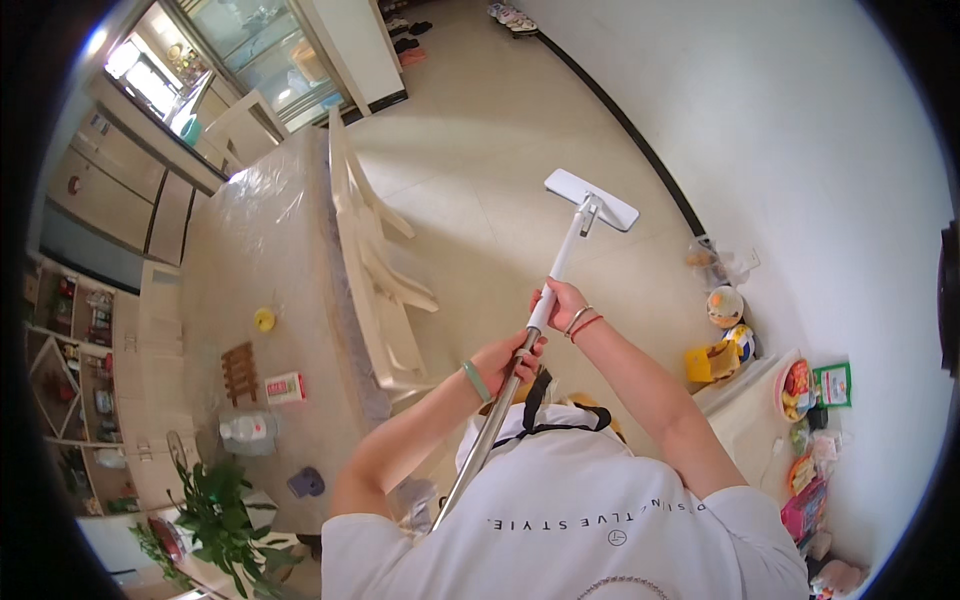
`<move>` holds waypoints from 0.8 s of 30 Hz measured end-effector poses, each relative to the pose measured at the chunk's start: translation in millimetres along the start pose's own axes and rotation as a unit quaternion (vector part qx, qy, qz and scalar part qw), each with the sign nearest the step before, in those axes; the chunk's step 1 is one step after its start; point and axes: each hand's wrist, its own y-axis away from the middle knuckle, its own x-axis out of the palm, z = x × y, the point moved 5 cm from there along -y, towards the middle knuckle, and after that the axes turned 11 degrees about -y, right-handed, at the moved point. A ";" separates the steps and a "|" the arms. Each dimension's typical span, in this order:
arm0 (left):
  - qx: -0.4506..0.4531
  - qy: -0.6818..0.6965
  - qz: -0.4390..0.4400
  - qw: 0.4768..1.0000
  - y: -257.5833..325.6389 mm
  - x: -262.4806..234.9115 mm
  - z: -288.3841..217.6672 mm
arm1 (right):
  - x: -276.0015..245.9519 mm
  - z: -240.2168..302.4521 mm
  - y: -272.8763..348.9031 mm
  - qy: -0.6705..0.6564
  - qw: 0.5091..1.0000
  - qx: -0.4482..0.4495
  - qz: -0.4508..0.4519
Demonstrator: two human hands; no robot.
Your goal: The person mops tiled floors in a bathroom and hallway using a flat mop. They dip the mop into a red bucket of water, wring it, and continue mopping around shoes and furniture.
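A flat mop [562,250] slants across the middle of the view, with a white rectangular head, a white lower shaft and a silver pole. My right hand [562,303] is closed around the white shaft, nearer the head. Just behind it, my left hand [508,362] grips the silver pole where it meets the white part. The pole's rear end passes beside my white shirt. Ahead of my hands, the mop head [592,200] is over the tiled floor [480,190]; whether it touches the tiles I cannot tell.
On the left stands a plastic-covered table [300,250] with white chairs [370,240] along its side. A plant [225,520] is at lower left. At right, a wall [800,150] has balls [725,306], a yellow box [711,361] and snack packages [808,480] beside it.
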 end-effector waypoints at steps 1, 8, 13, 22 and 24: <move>-0.008 -0.010 -0.010 1.000 -11.5 7.3 -24.3 | 12.7 20.4 -10.9 -0.004 1.000 -0.003 -0.004; -0.043 -0.031 -0.029 0.998 -104.2 47.9 -152.4 | 81.1 142.2 -78.6 -0.023 0.999 -0.030 -0.025; -0.015 -0.004 -0.039 0.999 -167.4 67.5 -257.0 | 158.5 224.1 -143.6 0.018 1.000 -0.002 0.006; 0.085 0.061 -0.052 0.993 -213.6 94.5 -436.4 | 318.1 306.7 -255.8 0.072 0.993 0.088 0.031; 0.106 0.074 -0.048 0.990 -224.9 90.4 -480.9 | 358.8 320.5 -280.6 0.104 0.990 0.084 0.037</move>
